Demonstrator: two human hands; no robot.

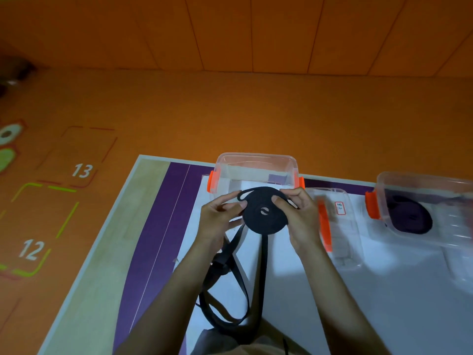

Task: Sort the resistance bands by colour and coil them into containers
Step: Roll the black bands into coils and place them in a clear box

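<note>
**Black coil held just short of the empty box, tail trailing back**

From my feed, the black coil [265, 213] is a flat disc held up betw. both hands, face toward the camera. The L hand [220, 219] pinches its left edge, thumb in front and fingers curled behind. The R hand [298, 213] pinches the upper right edge the same way. Neither hand is spread; both are closed on the band. A small loop sticks out at the coil's top left, near the L fingertips.

The relation that matters is the coil vs. the empty container [256, 160]. That box lies directly beyond the hands, away from the body, w/ its near wall just behind the coil's top edge. So I judge the drop-in is a short push fwd and down, no sideways shift. Both hands are about equally near it.

The catch is the loose tail [263, 265]. It hangs from the coil's lower edge and runs back toward the body, so its long axis points away from the box. Several strands loop low near the bottom of frame, so I judge the winding isn't done yet. More turns are needed before the coil goes in.

To the right, well apart, a second container [422, 180] holds a purple coil [409, 216]. A lid [337, 226] lies flat on the table [102, 278] betw. the two boxes, just beside the R hand.
</note>
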